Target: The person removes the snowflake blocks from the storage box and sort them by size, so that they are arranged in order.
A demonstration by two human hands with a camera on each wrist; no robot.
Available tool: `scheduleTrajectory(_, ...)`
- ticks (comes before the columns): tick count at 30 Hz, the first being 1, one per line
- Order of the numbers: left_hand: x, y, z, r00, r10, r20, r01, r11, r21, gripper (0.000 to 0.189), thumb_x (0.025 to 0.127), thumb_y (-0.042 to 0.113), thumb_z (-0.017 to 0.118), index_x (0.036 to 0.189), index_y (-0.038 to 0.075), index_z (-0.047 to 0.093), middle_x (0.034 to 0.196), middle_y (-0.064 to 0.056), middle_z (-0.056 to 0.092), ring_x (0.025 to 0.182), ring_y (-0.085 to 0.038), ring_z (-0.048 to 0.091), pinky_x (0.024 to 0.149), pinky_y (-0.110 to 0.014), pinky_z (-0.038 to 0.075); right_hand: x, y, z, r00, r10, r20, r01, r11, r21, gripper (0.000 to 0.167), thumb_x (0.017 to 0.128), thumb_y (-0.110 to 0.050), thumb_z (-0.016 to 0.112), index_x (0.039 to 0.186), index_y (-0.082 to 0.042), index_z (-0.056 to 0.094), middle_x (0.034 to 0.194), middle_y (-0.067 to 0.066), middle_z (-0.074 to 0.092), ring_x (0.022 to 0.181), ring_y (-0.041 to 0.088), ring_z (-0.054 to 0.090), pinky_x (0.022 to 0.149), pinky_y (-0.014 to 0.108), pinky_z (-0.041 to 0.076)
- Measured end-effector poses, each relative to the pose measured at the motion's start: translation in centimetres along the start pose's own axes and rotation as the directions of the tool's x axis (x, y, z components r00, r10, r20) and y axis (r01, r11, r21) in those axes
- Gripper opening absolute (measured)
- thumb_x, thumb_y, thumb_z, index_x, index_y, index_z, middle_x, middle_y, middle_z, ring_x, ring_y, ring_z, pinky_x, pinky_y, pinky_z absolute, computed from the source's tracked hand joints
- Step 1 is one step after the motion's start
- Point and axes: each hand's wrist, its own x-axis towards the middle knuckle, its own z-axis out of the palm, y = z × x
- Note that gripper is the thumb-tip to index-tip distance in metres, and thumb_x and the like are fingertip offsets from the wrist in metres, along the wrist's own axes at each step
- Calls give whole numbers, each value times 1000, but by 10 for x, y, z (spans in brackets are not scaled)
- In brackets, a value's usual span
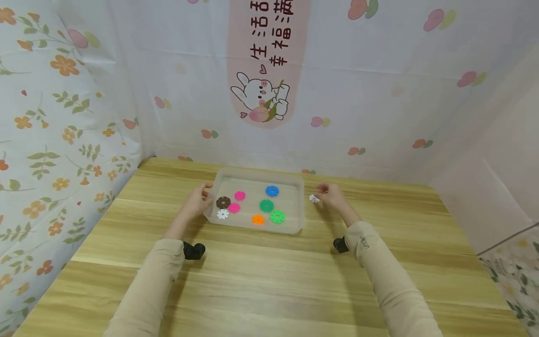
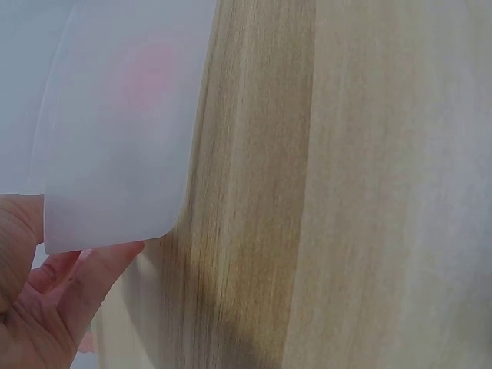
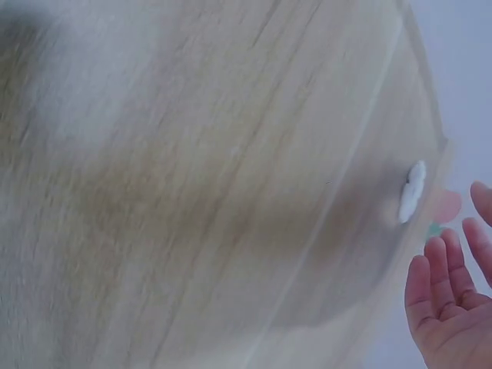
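A shallow translucent plastic tray (image 1: 261, 228) lies on the table, holding several notched plastic discs. My left hand (image 1: 199, 201) grips the tray's left end, with the thumb at the rim and the fingers against the outer wall in the left wrist view. Just right of the tray, a white notched disc (image 1: 314, 198) lies on the wood. My right hand (image 1: 331, 195) hovers beside this disc, fingers loosely bent. In the right wrist view, a gap separates the white disc (image 3: 413, 191) from the fingertips (image 3: 434, 244), and nothing is held.
Inside the tray are a brown disc (image 1: 223, 202), a white one (image 1: 222, 214), two pink ones, a blue disc (image 1: 272, 191), two green ones and an orange disc (image 1: 258, 219). A patterned cloth (image 1: 370, 93) hangs behind the wooden table (image 1: 261, 281). Black wrist devices (image 1: 193, 251) sit at both cuffs.
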Motion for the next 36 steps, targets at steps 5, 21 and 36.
scheduleTrajectory(5, 0, -3, -1, 1000, 8, -1, -8, 1000, 10, 44, 89, 1, 47, 131, -4, 36, 111, -31, 50, 103, -42, 52, 82, -45, 49, 0, -11, 3, 1000, -22, 11, 22, 1000, 7, 46, 91, -14, 52, 130, 8, 40, 115, 25, 50, 110, 37, 48, 88, 41, 45)
scheduleTrajectory(21, 0, -1, -2, 1000, -12, -15, 13, 1000, 28, 45, 87, 0, 49, 131, -3, 38, 112, -30, 51, 103, -40, 52, 81, -42, 49, 2, -70, 14, 986, -154, 64, 156, 987, -38, 41, 90, -16, 55, 125, 4, 48, 117, 23, 50, 109, 37, 50, 89, 43, 45)
scheduleTrajectory(36, 2, -2, -3, 1000, -10, -14, 10, 999, 30, 46, 86, -1, 47, 132, -4, 37, 113, -31, 50, 103, -39, 51, 77, -38, 49, 11, -111, 46, 950, -237, 204, 248, 968, -31, 40, 87, -19, 61, 118, 4, 52, 111, 21, 56, 102, 32, 55, 86, 35, 48)
